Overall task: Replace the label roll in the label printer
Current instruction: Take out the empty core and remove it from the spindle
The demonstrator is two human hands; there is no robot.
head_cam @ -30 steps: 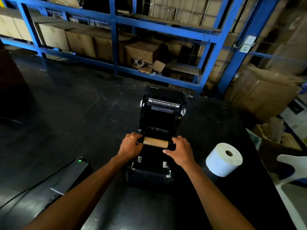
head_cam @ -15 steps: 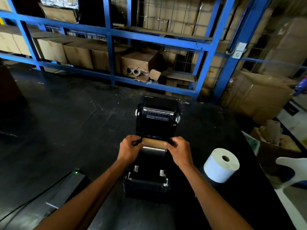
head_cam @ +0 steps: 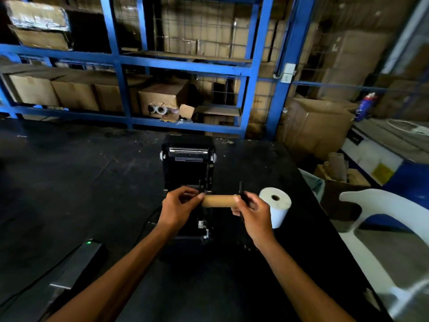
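The black label printer (head_cam: 188, 168) stands open on the dark table (head_cam: 81, 182), its lid tipped back. An empty brown cardboard core (head_cam: 219, 201) on a black spindle is held level above the printer's bay. My left hand (head_cam: 178, 206) pinches its left end. My right hand (head_cam: 251, 213) grips its right end and the black spindle flange. A full white label roll (head_cam: 277, 209) stands on end on the table, just right of my right hand.
A black power adapter (head_cam: 76, 261) with a green light and its cable lies at the front left. Blue shelving (head_cam: 185, 66) with cardboard boxes rises behind the table. A white plastic chair (head_cam: 390, 231) and more boxes stand to the right.
The core with its spindle has come up out of the printer's bay and shifted to the right, both hands still on its ends. The camera has tilted up.
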